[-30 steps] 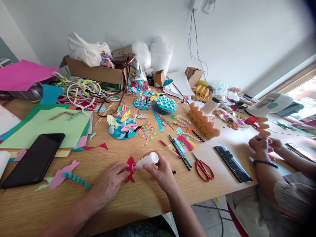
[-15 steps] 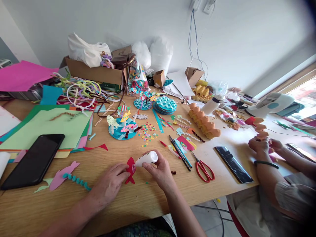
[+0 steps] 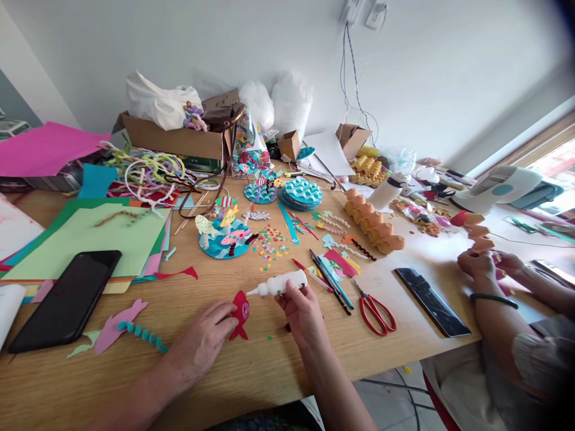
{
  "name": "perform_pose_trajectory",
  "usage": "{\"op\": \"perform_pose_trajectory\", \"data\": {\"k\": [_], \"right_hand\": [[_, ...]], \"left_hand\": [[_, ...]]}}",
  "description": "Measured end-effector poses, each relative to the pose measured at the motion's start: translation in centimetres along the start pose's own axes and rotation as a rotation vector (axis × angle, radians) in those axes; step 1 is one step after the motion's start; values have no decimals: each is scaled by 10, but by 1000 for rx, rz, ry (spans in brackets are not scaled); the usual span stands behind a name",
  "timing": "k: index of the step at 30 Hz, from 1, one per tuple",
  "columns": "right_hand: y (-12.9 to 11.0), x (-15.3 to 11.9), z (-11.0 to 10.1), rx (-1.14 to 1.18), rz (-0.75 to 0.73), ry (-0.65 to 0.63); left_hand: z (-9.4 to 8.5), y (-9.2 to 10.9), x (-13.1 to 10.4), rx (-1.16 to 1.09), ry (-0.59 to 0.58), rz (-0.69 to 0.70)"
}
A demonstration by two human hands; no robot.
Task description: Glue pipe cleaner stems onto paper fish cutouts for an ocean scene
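Observation:
A small red paper fish (image 3: 241, 315) lies on the table with a ring of glue on its body. The fingers of my left hand (image 3: 204, 334) are closed on its left edge. My right hand (image 3: 302, 311) grips a white glue bottle (image 3: 287, 284), tilted nearly level, its nozzle to the left and just above the fish's upper end. To the left of my left hand lie a pink paper fish (image 3: 117, 323) and a curled turquoise pipe cleaner (image 3: 142, 335). Beyond my hands stands a blue wavy disc (image 3: 220, 246) with several paper fish on it.
Red-handled scissors (image 3: 378, 314), several pencils (image 3: 330, 278) and a phone (image 3: 431, 301) lie to the right. A black phone (image 3: 67, 299) rests partly on coloured paper (image 3: 135, 227) at left. A co-worker's hands (image 3: 483, 263) handle egg-carton pieces at the far right.
The glue bottle has tipped from pointing at me to lying more sideways, and its nozzle has lifted off the red fish. My left hand stays on the fish.

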State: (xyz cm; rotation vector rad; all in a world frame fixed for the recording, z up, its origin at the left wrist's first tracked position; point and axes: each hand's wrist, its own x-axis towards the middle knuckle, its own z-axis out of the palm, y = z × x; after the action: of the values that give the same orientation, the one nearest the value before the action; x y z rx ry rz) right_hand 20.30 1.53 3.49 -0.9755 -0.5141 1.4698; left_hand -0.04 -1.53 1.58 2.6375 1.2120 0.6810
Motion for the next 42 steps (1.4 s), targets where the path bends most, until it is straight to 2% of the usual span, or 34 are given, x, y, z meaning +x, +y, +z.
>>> {"op": "perform_pose_trajectory", "data": {"k": [4, 7, 9, 11, 17, 20, 23, 28, 31, 34, 36, 38, 40, 42], "right_hand": [[0, 2, 0, 160, 111, 43], [-3, 1, 1, 260, 168, 35], [-4, -2, 3, 298, 191, 10], [-2, -7, 8, 302, 207, -29], [16, -27, 32, 296, 256, -206], [17, -30, 34, 262, 257, -265], [4, -24, 27, -49, 121, -358], [-28, -11, 22, -879, -399, -479], [-40, -8, 28, -1118, -506, -495], [-50, 4, 28, -1228, -527, -413], [-58, 22, 21, -1230, -545, -283], [-66, 47, 8, -1246, -565, -146], [-72, 73, -7, -1277, -507, -42], [-74, 94, -21, -1286, -483, -9]], "left_hand": [[-2, 0, 0, -26, 22, -4], [-10, 2, -1, -95, 134, -15], [-16, 5, 1, -175, 205, -67], [-20, 10, 4, -293, 227, -153], [-6, 28, 30, -727, 290, -354], [-2, 28, 40, -879, 338, -439], [-6, 23, 45, -949, 322, -454], [-21, 21, 60, -853, 326, -369], [-25, 21, 71, -737, 336, -341], [-25, 17, 72, -626, 305, -305], [-24, 10, 64, -534, 267, -280], [-22, 1, 52, -427, 219, -240], [-19, -6, 37, -334, 196, -191], [-17, -11, 23, -256, 205, -160]]}}
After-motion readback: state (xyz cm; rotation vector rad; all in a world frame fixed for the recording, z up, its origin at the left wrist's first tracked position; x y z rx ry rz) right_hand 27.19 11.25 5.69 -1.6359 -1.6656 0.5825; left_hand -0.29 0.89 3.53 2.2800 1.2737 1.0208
